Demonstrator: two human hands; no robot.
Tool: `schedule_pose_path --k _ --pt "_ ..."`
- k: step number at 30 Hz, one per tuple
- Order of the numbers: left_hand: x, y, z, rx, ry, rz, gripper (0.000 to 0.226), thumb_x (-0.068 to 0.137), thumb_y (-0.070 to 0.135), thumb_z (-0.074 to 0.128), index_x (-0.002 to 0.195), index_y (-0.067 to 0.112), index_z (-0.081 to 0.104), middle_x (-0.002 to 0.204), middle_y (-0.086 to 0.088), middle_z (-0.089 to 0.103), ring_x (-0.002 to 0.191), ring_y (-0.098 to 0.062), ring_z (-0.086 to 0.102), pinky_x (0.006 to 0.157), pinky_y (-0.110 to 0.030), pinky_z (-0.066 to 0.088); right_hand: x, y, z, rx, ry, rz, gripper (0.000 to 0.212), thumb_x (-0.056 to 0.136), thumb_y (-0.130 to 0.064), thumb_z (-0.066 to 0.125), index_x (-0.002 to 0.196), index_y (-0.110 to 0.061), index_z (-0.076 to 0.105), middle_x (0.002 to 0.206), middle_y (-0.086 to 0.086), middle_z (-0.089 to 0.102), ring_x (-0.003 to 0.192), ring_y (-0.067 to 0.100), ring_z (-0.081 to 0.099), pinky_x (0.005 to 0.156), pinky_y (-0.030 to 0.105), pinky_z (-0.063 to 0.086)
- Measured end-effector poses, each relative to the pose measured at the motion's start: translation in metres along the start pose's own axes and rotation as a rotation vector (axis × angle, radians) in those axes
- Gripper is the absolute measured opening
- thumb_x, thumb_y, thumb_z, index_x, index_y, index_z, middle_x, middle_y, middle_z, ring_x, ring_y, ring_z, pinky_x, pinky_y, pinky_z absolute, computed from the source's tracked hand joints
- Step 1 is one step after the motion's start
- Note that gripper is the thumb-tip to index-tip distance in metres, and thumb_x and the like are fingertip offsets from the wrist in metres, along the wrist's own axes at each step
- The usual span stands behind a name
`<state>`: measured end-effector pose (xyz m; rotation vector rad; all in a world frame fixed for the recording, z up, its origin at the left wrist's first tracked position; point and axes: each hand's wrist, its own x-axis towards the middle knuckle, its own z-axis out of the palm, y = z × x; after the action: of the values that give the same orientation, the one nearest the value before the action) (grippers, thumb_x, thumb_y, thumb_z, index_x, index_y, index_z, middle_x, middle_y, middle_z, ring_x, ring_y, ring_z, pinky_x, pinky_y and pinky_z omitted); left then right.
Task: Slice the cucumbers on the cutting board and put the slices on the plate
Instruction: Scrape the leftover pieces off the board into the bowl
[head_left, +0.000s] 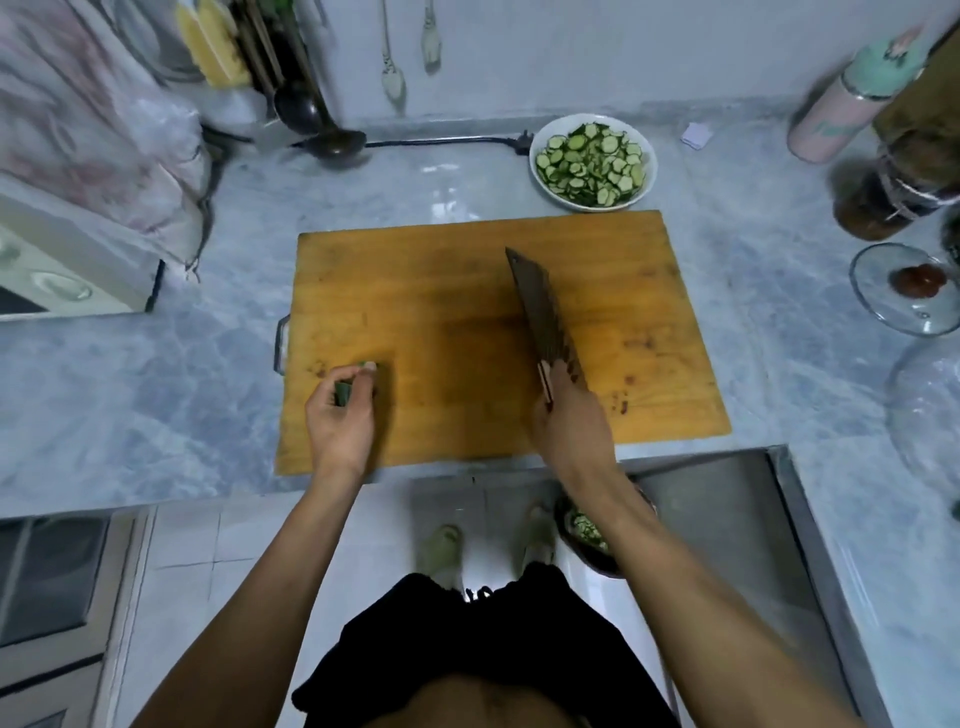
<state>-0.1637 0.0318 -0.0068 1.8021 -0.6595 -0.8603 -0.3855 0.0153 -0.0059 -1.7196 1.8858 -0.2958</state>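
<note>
A wooden cutting board (457, 312) lies on the grey marble counter. My left hand (340, 415) is at the board's front left, fingers pinched on a small green cucumber end piece (344, 391). My right hand (569, 421) grips the handle of a dark cleaver (543, 309), its blade pointing away over the board's middle right. Behind the board stands a white plate (540, 179) heaped with several cucumber slices (592, 163). No slices lie on the board.
A ladle (332, 141) and a black cord lie at the back. Bottles (852, 98) and a glass lid (906, 291) stand at the right. A sink (727, 519) is at the front right, a bin with cucumber scraps (587, 530) below on the floor, and a covered appliance (78, 244) at the left.
</note>
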Motion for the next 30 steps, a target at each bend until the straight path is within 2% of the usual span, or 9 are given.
schedule_pose_path --k 4,7,10,13,17,22,24,27,30 --pt "0.009 0.003 -0.018 -0.009 -0.004 0.03 0.015 0.097 0.03 0.061 0.086 0.02 0.065 0.08 0.005 0.058 0.07 -0.003 0.052 0.055 -0.006 0.04 -0.009 -0.031 0.024 0.025 -0.07 -0.086 0.041 0.097 -0.014 0.047 0.138 -0.011 0.043 0.094 0.014 0.065 0.08 0.035 0.062 0.06 0.038 0.047" --pt "0.014 -0.001 -0.032 -0.026 -0.002 0.036 0.017 0.096 0.033 0.061 0.082 0.025 0.067 0.08 0.002 0.062 0.074 -0.013 0.056 0.063 -0.021 0.045 -0.016 -0.054 0.029 0.188 -0.058 -0.151 0.027 0.099 -0.017 0.046 0.125 -0.017 0.051 0.078 0.006 0.058 0.063 0.025 0.056 0.051 0.029 0.039" --pt "0.016 -0.004 -0.051 -0.046 0.041 0.039 0.019 0.096 0.031 0.06 0.079 0.03 0.066 0.078 0.01 0.062 0.074 -0.009 0.057 0.072 -0.028 0.045 -0.026 -0.076 0.037 0.389 -0.05 -0.206 0.01 0.1 -0.019 0.049 0.104 -0.018 0.058 0.065 -0.006 0.048 0.052 0.006 0.043 0.046 0.017 0.031" --pt "0.02 -0.012 -0.069 -0.063 0.076 0.005 0.015 0.095 0.032 0.061 0.083 0.028 0.069 0.08 0.01 0.064 0.079 -0.01 0.059 0.078 -0.035 0.049 -0.035 -0.093 0.052 0.509 -0.187 -0.257 0.023 0.101 -0.025 0.051 0.078 -0.022 0.053 0.06 -0.003 0.05 0.046 0.007 0.046 0.045 0.025 0.039" --pt "0.017 -0.019 -0.083 -0.086 0.102 -0.048 0.018 0.093 0.034 0.062 0.077 0.03 0.069 0.075 0.01 0.065 0.078 -0.015 0.059 0.075 -0.041 0.049 -0.041 -0.102 0.071 0.523 -0.383 -0.302 0.024 0.103 -0.022 0.05 0.079 -0.015 0.051 0.063 0.004 0.05 0.04 0.003 0.044 0.04 0.023 0.038" --pt "0.004 -0.019 -0.074 -0.1 0.077 -0.084 0.016 0.094 0.033 0.063 0.078 0.032 0.069 0.084 0.008 0.067 0.083 -0.014 0.06 0.077 -0.034 0.048 -0.029 -0.085 0.064 0.484 -0.294 -0.293 0.025 0.101 -0.019 0.052 0.077 -0.022 0.051 0.061 -0.007 0.05 0.044 0.001 0.047 0.048 0.028 0.041" --pt "0.0 -0.017 -0.066 -0.107 0.044 -0.088 0.013 0.094 0.035 0.063 0.083 0.031 0.07 0.089 0.005 0.067 0.085 -0.014 0.059 0.076 -0.03 0.047 -0.023 -0.069 0.052 0.515 -0.263 -0.236 0.024 0.101 -0.018 0.052 0.078 -0.024 0.052 0.06 -0.006 0.051 0.043 0.003 0.047 0.046 0.029 0.041" --pt "-0.003 -0.013 -0.056 -0.11 0.01 -0.076 0.014 0.094 0.036 0.062 0.087 0.026 0.069 0.085 0.004 0.064 0.077 -0.012 0.056 0.069 -0.027 0.044 -0.015 -0.038 0.032 0.65 -0.23 -0.102 0.017 0.103 -0.017 0.05 0.087 -0.021 0.055 0.055 0.001 0.049 0.039 0.017 0.043 0.04 0.028 0.038" --pt "-0.005 -0.009 -0.046 -0.098 -0.012 -0.053 0.016 0.095 0.037 0.061 0.084 0.028 0.067 0.078 0.006 0.061 0.068 -0.006 0.053 0.063 -0.024 0.042 -0.012 -0.011 0.014 0.729 -0.186 -0.013 0.02 0.104 -0.012 0.046 0.084 -0.013 0.05 0.051 0.0 0.045 0.037 0.018 0.037 0.037 0.025 0.032"
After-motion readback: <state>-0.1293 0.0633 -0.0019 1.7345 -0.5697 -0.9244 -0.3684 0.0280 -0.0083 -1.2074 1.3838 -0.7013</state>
